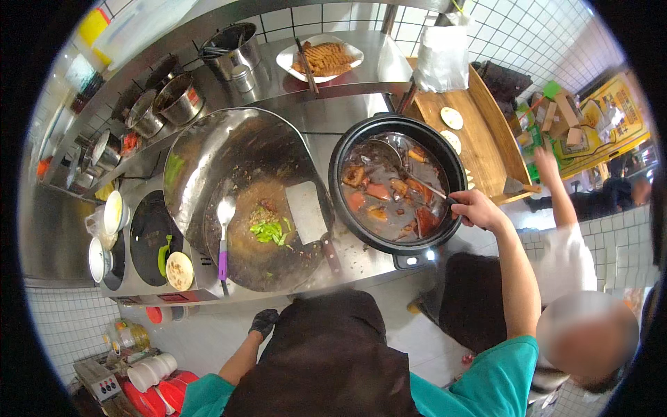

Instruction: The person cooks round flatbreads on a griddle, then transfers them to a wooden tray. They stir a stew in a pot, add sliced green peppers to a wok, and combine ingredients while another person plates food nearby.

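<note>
My right hand [477, 209] is closed around the dark handle of a ladle, whose bowl [383, 152] sits partly sunk in the dark broth. The black electric pot [338, 219] holds this broth with chunks of braised meat [428, 221]. Gloved in black, my left hand [264, 321] hangs low beside my dark apron, its fingers curled; whether it holds anything cannot be told. Left of the pot, a cleaver [306, 211] lies on a round cutting board [234, 271] beside chopped green pepper [270, 232] and minced bits. A spoon with a purple handle [223, 260] lies there too.
Behind the board stands a curved metal guard [208, 135]. A plate of sliced food [325, 60] and metal pots [180, 99] occupy the shelf. Flatbreads [451, 118] lie in a wooden tray [490, 151]. At right, a co-worker's hand [545, 159] reaches towards boxes. Bowls [114, 212] and a flatbread [180, 271] are at left.
</note>
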`<action>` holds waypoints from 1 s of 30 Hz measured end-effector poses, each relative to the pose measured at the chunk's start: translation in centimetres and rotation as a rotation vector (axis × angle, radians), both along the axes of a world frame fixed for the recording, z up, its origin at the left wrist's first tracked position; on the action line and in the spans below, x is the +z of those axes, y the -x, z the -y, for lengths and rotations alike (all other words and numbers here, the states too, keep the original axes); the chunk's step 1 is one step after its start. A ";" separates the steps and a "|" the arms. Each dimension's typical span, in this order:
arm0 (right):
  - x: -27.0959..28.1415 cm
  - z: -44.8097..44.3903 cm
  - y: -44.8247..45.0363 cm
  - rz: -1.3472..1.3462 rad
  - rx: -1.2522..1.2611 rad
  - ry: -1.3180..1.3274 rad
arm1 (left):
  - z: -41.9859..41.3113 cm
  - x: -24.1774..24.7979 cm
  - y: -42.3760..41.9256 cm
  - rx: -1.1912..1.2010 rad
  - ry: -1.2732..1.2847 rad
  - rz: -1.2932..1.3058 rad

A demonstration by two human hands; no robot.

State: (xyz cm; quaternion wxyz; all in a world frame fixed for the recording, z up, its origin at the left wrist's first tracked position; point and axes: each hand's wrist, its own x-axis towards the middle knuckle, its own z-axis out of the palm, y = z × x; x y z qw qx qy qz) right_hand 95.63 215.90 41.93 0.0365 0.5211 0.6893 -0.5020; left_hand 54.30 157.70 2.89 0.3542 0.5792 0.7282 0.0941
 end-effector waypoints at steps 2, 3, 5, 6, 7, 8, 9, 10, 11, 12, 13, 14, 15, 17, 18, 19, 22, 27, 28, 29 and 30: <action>-0.4 0.2 -0.4 -0.050 -0.041 0.099 | 0.2 -0.5 -0.2 0.100 0.064 0.049; -0.1 0.6 -0.6 -0.070 -0.065 0.143 | 0.0 -0.4 -0.3 0.101 0.067 0.068; 0.7 2.4 -0.4 -0.056 -0.069 0.041 | 0.1 -0.5 -0.8 0.222 0.093 0.111; 1.1 3.4 -0.6 -0.074 -0.098 0.001 | 0.4 -1.0 -0.9 0.175 0.057 0.072; 1.5 4.5 -0.4 -0.062 -0.139 -0.053 | 1.1 -1.6 -0.7 0.130 0.025 0.027; 1.2 5.2 -0.7 -0.072 -0.182 -0.111 | 1.8 -2.2 -0.6 0.085 -0.007 -0.018; 1.2 5.8 -1.2 -0.084 -0.209 -0.123 | -0.5 -0.1 -1.6 0.160 0.170 0.022; 1.1 6.1 -1.5 -0.113 -0.233 -0.121 | 0.0 -0.4 -1.5 0.202 0.135 0.052; 1.0 6.4 -1.5 -0.137 -0.265 -0.115 | 0.5 -0.5 -1.5 0.243 0.099 0.082; 1.1 6.7 -1.6 -0.159 -0.300 -0.111 | 1.1 -1.2 -1.3 0.280 0.063 0.114; 1.2 6.9 -1.8 -0.178 -0.338 -0.109 | 1.3 -1.9 -0.9 0.225 0.054 0.092; 1.4 7.0 -1.9 -0.205 -0.352 -0.080 | 1.5 -2.5 -0.4 0.170 0.046 0.070; 1.3 7.0 -2.1 -0.235 -0.365 -0.048 | 1.5 -2.8 -0.1 0.114 0.037 0.045; 1.0 7.0 -2.3 -0.265 -0.366 -0.021 | -0.1 -1.3 -0.4 0.261 0.179 0.116; 0.6 7.0 -2.4 -0.204 -0.328 -0.094 | -0.8 -0.3 -0.5 0.334 0.252 0.149; 0.1 7.0 -2.6 -0.143 -0.289 -0.167 | -0.7 -0.4 -0.3 0.252 0.174 0.111; -1.6 7.0 -2.0 0.025 -0.029 -0.635 | -0.3 -0.5 0.3 0.092 0.063 0.029; -2.2 5.6 0.6 0.040 0.211 -0.607 | -1.1 1.6 -0.6 0.428 0.173 0.230; -2.1 5.2 0.6 0.025 0.126 -0.425 | -1.0 1.6 -0.4 0.394 0.164 0.229; -1.7 4.9 0.6 0.009 0.042 -0.243 | -1.0 1.7 -0.1 0.360 0.154 0.228; -1.3 4.9 0.9 -0.006 -0.035 -0.057 | -0.8 1.8 0.0 0.333 0.146 0.228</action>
